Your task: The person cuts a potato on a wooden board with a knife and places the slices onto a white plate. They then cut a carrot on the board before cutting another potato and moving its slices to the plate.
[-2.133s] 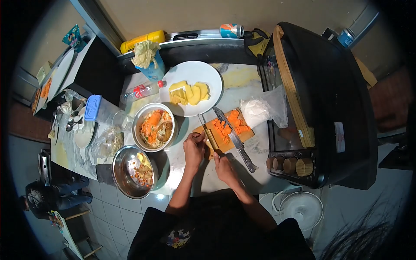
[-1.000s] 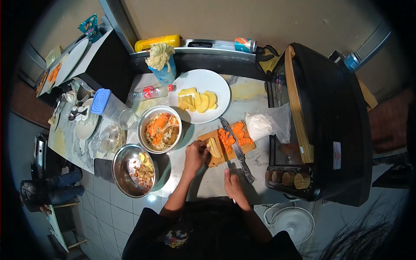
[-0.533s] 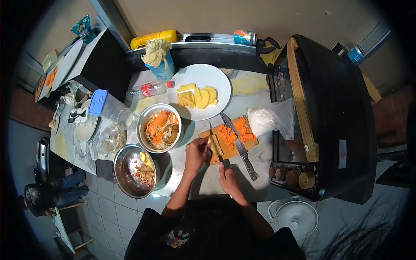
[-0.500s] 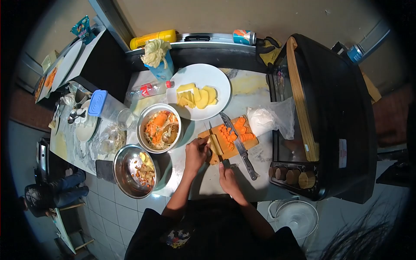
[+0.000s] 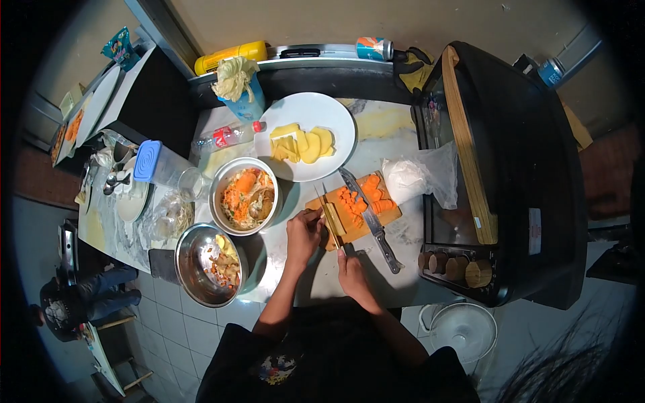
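On the left part of an orange cutting board (image 5: 355, 228), my left hand (image 5: 304, 235) pinches yellow potato sticks (image 5: 334, 220). My right hand (image 5: 353, 270) is closed around the handle of a small knife (image 5: 327, 207), whose blade lies along the sticks. Chopped carrot (image 5: 352, 201) is on the board's right part. A larger knife (image 5: 379, 238) rests across the board, touched by neither hand. Beyond the board, a white plate (image 5: 342, 146) holds yellow slices.
Left of my hands are a pot (image 5: 216, 208) of shredded vegetables and a steel bowl (image 5: 191, 285) of peelings. A bag of white powder (image 5: 406, 178) and a black oven (image 5: 524, 181) are at the right. Another person (image 5: 67, 302) is at far left.
The view has shifted slightly. The small knife's blade has moved a little against the potato sticks, and both hands keep their grips.
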Demonstrator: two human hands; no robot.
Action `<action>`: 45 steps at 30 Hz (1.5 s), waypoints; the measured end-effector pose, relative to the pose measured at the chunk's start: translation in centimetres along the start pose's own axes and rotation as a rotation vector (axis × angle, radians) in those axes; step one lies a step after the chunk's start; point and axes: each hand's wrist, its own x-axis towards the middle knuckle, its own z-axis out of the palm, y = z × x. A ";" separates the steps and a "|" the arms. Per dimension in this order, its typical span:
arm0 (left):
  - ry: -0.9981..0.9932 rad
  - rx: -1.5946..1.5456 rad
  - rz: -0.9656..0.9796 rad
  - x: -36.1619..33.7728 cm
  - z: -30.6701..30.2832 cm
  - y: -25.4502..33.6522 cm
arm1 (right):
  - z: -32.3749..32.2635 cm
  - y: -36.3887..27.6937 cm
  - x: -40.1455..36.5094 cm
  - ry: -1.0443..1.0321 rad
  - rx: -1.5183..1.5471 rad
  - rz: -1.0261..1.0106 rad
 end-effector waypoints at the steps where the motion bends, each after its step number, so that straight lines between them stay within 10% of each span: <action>1: -0.002 0.009 0.005 0.0 0.0 0.0 | -0.3 -0.5 0.0 -0.015 -0.014 0.018; 45: 0.028 0.016 0.000 0.0 0.4 -0.5 | -1.6 -1.8 0.6 -0.037 -0.231 0.082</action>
